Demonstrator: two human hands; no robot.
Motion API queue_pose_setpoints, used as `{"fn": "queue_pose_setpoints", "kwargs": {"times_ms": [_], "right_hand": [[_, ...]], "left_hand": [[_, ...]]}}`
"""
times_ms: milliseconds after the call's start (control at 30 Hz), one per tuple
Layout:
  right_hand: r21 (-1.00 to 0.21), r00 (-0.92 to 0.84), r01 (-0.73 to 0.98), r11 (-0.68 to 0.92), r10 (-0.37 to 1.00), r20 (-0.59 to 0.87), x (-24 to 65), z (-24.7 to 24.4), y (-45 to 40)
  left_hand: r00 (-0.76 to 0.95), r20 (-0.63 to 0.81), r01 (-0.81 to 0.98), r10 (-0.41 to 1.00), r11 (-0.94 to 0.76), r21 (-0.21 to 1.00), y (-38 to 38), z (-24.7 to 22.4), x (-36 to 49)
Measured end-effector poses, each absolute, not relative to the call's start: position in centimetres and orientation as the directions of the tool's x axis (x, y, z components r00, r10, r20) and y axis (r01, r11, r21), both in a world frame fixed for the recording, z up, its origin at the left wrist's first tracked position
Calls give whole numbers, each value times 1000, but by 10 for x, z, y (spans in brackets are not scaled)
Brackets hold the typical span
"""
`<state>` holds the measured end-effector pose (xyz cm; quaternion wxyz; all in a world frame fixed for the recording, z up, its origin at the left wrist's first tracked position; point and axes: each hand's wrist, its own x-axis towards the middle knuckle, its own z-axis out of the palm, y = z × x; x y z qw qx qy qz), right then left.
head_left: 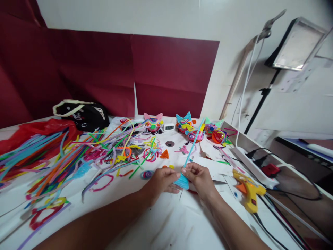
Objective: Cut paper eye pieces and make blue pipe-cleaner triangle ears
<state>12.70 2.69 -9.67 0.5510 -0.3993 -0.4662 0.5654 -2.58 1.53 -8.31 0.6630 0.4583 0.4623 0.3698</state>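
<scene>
Between my two hands, low over the white table, is a light blue piece of coiled pipe cleaner (182, 182). My left hand (163, 180) pinches its left edge between thumb and fingers. On the other side my right hand (197, 177) grips its upper right part, where a long straight blue pipe cleaner end (194, 144) rises up and to the right. An orange pipe-cleaner triangle (164, 154) lies just beyond my left hand. Nearby on the left is a small round purple and blue coil (147, 174). White paper (213, 166) lies beyond my right hand.
Bundles of coloured pipe cleaners (59, 163) cover the left side, partly on a red plastic bag (49, 126). Several finished colourful animal heads (153, 123) stand at the back beside a small digital clock (169, 127). At right lie a yellow glue gun (251, 191) and a power strip (255, 168).
</scene>
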Motion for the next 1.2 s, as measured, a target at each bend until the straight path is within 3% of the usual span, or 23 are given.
{"fn": "queue_pose_setpoints", "kwargs": {"times_ms": [600,1200], "right_hand": [[-961,-141,-271,-52,990,-14,131,-88,26],[-979,-192,-204,-1,981,40,142,-86,29]], "left_hand": [[236,-225,21,945,227,974,15,-78,-26],[191,-215,49,958,209,977,13,-79,-24]]}}
